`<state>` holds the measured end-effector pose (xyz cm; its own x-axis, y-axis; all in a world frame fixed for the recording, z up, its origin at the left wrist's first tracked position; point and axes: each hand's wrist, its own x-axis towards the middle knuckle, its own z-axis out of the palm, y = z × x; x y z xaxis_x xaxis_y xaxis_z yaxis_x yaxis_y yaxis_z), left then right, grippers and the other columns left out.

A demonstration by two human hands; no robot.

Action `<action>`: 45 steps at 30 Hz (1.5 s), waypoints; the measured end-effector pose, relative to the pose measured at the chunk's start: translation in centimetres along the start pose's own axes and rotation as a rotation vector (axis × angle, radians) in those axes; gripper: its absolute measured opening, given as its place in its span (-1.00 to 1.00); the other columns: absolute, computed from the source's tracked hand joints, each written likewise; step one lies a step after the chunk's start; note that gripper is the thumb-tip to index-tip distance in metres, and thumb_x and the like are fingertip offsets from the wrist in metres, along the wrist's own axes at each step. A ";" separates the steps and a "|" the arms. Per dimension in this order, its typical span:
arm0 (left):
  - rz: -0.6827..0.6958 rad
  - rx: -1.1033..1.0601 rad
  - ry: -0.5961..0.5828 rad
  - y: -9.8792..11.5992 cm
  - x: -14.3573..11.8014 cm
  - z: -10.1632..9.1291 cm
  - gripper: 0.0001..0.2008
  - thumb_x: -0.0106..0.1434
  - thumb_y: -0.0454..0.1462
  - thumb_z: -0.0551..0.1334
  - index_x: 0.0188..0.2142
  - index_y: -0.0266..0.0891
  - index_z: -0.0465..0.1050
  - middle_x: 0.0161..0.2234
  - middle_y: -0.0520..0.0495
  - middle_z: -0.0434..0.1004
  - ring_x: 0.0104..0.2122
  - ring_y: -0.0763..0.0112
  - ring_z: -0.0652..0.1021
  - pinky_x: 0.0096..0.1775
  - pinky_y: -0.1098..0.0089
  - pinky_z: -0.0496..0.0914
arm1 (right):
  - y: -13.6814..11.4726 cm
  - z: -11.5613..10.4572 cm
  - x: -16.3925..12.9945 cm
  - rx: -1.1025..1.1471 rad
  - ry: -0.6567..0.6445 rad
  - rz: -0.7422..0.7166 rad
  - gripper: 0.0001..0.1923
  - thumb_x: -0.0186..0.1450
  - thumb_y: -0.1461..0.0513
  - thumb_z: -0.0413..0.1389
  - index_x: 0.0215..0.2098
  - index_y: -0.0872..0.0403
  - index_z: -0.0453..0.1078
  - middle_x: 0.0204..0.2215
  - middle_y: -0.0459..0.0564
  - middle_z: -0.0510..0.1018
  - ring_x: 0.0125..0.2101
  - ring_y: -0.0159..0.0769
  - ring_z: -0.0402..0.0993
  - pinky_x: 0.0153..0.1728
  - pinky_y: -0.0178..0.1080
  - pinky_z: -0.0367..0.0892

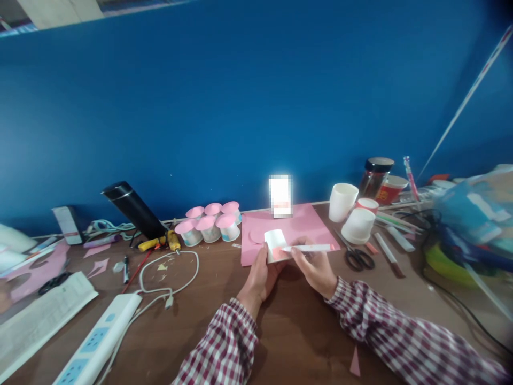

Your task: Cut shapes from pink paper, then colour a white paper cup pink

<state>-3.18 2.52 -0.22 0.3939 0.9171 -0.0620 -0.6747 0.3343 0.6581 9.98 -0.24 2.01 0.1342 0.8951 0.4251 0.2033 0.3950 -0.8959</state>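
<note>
My left hand [261, 272] grips a small white paper piece [274, 238] by its left edge and from below; its lower part is pink. Whether it is flat or part of a cup, I cannot tell. Pinched in my right hand [315, 267] is a white marker [316, 248] with a red end, lying level. Its left tip is at the pink part of the paper. Beneath and behind both hands lies a pink sheet [308, 222]. A bright, pixelated rectangle [280, 195], perhaps a phone screen, stands upright on it.
Several pink-topped small cups [208, 229] stand left of the sheet. On the right are white cups [343, 202], black scissors [359, 259] and a dark-lidded jar [375, 176]. A black bottle [134, 210], a white cable [196, 267] and a power strip [100, 339] occupy the left.
</note>
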 end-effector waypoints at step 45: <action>0.015 0.039 -0.005 0.2 -0.3 0.6 -0.55 0.25 -0.04 0.08 -0.12 -0.41 0.41 -0.19 -0.27 0.53 -0.11 0.15 0.49 0.00 0.18 0.31 | -0.2 -0.4 -0.1 -0.079 -0.116 -0.050 -0.93 0.25 0.24 0.03 -0.33 0.08 0.32 -0.46 -0.05 0.47 -0.46 -0.33 0.39 -0.45 -0.30 0.30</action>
<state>-3.04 2.17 0.34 0.3867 0.9209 -0.0480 -0.6556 0.3111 0.6881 10.27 -0.54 2.19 0.0100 0.8943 0.4474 0.2828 0.4266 -0.8591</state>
